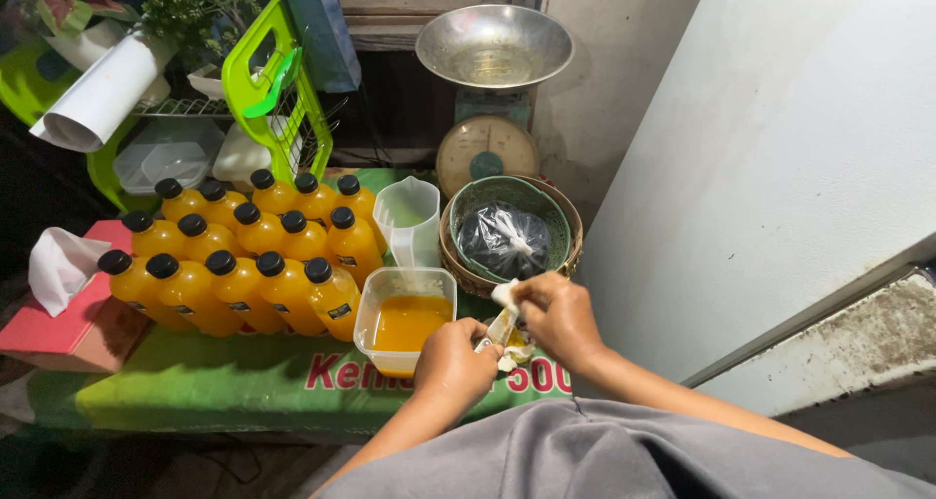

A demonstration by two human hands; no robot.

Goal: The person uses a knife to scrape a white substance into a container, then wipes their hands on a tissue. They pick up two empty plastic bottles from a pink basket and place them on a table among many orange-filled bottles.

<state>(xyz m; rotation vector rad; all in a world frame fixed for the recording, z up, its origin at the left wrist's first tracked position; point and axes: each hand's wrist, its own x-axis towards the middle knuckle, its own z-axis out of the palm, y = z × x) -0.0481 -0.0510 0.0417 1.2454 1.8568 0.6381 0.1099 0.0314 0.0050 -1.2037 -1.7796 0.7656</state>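
Note:
My left hand (450, 361) and my right hand (556, 314) are both closed on a small white cloth bundle (504, 321), pinching it between them just right of a clear plastic tub (388, 291). The tub holds orange juice (410, 323) and stands on the green table cover (175, 382). To its left stand several black-capped bottles of orange juice (249, 255) in rows.
A clear measuring jug (409, 221) stands behind the tub. A woven basket (564, 250) holds a green bowl and a tied black bag (504, 238). Behind are a kitchen scale (487, 148) with a metal pan, a green basket (273, 90) and a pink tissue box (73, 324).

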